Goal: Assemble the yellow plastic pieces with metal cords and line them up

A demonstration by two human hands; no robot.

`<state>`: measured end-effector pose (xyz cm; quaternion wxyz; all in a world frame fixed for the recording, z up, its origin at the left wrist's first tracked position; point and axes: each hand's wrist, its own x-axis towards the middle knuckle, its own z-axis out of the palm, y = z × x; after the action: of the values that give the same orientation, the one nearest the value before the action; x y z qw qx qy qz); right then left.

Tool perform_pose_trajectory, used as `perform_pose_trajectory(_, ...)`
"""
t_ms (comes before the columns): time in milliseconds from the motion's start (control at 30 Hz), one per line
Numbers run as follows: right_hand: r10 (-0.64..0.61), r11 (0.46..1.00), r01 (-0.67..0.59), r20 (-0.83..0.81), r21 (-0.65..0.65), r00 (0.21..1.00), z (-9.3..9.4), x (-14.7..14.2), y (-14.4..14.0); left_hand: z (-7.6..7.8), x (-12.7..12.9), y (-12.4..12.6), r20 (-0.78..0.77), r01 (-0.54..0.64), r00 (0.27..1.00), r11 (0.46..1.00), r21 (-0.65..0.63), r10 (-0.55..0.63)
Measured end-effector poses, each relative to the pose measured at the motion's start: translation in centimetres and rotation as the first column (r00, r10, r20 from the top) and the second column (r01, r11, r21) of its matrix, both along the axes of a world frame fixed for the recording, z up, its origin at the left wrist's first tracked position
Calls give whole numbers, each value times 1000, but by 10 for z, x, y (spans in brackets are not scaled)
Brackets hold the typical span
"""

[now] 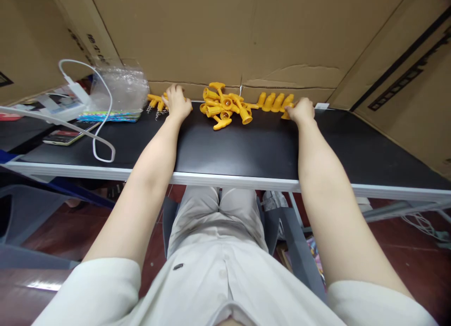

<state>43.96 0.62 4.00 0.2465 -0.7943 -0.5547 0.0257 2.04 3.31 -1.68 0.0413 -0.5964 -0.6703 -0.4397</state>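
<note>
1. Yellow sleeve (285,116) is at the right hand (303,111), close to the far edge of the black table (239,147) and right of its middle. The fingers bend round it and appear to pinch it, but they cover most of it, so how firmly I cannot tell.

2. Left hand (178,105) is also near the far edge, beside some yellow handles (154,100). Its fingers bend downward over yellow parts; whether they pinch one, I cannot tell.

3. Just beside the right hand is a row of yellow sleeves (269,102). Between the two hands lies a pile of yellow parts (223,105), crossing each other.

4. As I judge, the main risk is at the row: if the right hand pushes sideways, one sleeve could tip and knock its neighbours. Pulling one part from the pile could drag others, because they are tangled. The metal spirals (160,114) could prick the left fingers, if these press carelessly.

5. The sleeves in the row stand with long axis about upright, narrow end up. The direction of the pinched one is mostly hidden. The spirals point toward the near edge; in the pile, the parts point many ways.

6. Farther out, a plastic bag (121,89) lies toward the table's left end, and a cardboard wall (197,34) rises behind the far edge.
</note>
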Motion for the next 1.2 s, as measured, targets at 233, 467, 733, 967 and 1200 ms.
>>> perform_pose_trajectory(233,-112,988,125,-131,94,985,-6,10,-9,22,12,-24,-4,-8,1000,995,-102,7)
perform_pose_trajectory(467,-158,983,174,-197,63,968,-18,22,-2,19,18,-25,-34,22,999,998,-52,-23)
perform_pose_trajectory(733,9,994,-9,-1,-111,1000,-37,32,19,12,8,-13,-64,108,992,994,5,-107)
perform_pose_trajectory(967,96,972,-76,80,-221,992,-42,32,22,12,6,-12,-52,147,988,989,-20,-147)
perform_pose_trajectory(1200,109,961,-70,134,-267,985,-38,23,29,10,7,-9,-124,107,986,992,-67,-114)
